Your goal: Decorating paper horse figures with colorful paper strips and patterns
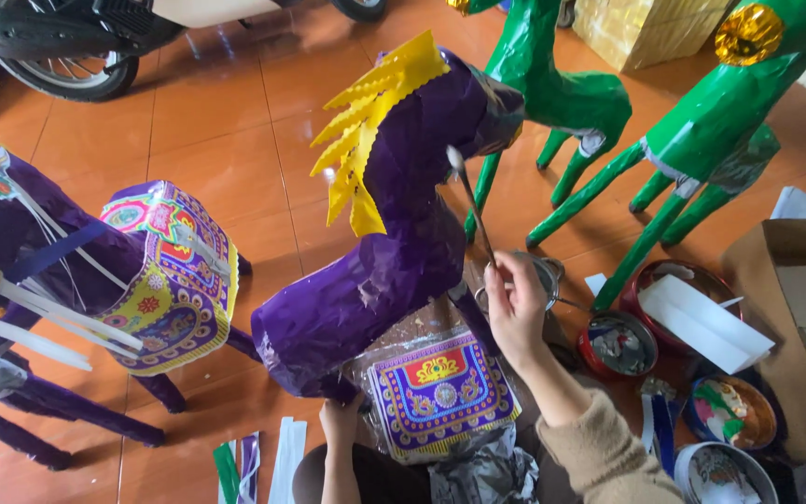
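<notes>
A purple paper horse (394, 243) with a yellow zigzag mane (366, 121) stands on the tiled floor before me. My right hand (515, 308) holds a thin brush (470, 201) whose tip touches the horse's neck near the head. At the bottom, my left hand (340, 420) grips the horse's rear underside. A decorated purple paper saddle sheet (440, 387) lies in plastic under the horse.
A finished purple horse with a colourful saddle (174, 275) stands at left. Two green paper horses (571, 103) (701, 140) stand behind. Round tins (618, 345), white paper (701, 322), a cardboard box (795, 317) sit at right. A motorbike wheel (58, 75) is top left.
</notes>
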